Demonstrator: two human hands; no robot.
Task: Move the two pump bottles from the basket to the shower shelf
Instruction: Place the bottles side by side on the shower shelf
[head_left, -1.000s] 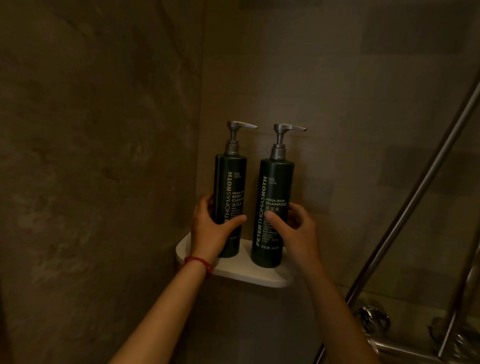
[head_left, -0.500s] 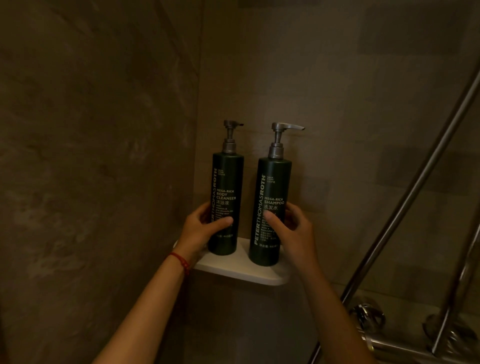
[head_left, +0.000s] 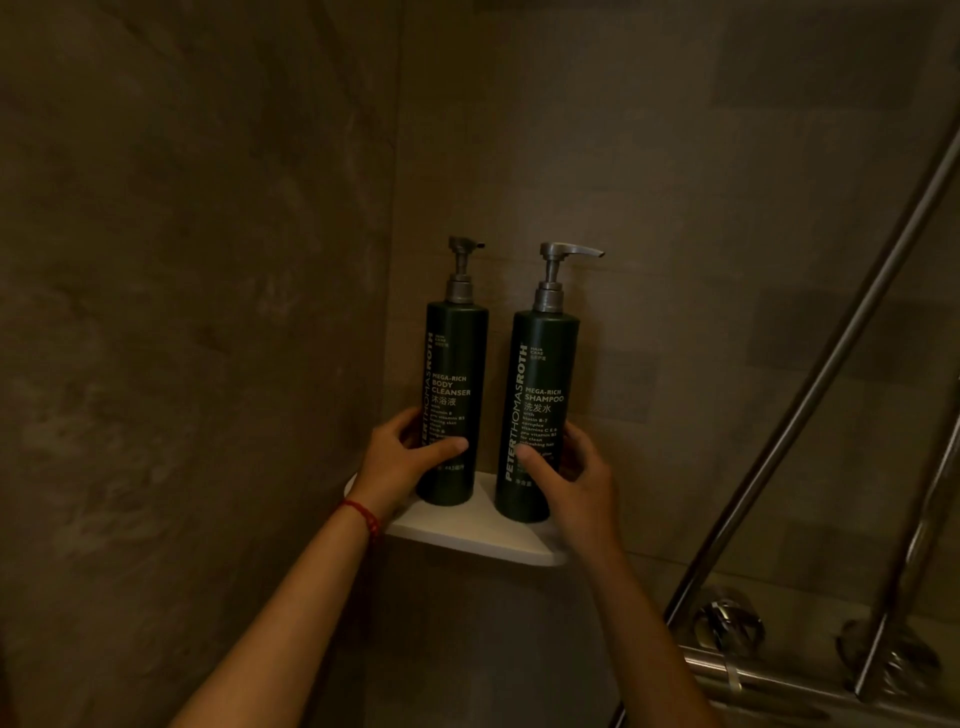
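Note:
Two dark green pump bottles stand upright side by side on a white corner shelf (head_left: 467, 535) in the shower. The body cleanser bottle (head_left: 454, 374) is on the left, with its pump spout turned toward me. The shampoo bottle (head_left: 543, 384) is on the right, its spout pointing right. My left hand (head_left: 402, 457) wraps the lower part of the body cleanser bottle, thumb across its front. My right hand (head_left: 569, 478) grips the lower part of the shampoo bottle the same way. No basket is in view.
Brown stone-look walls meet in the corner behind the shelf. A slanted chrome rail (head_left: 810, 405) runs up the right side. Chrome tap fittings (head_left: 727, 623) and a horizontal pipe sit at the lower right.
The body cleanser bottle has been turned under my left hand, so its label faces me and its spout no longer points right. The shampoo bottle stays in place.

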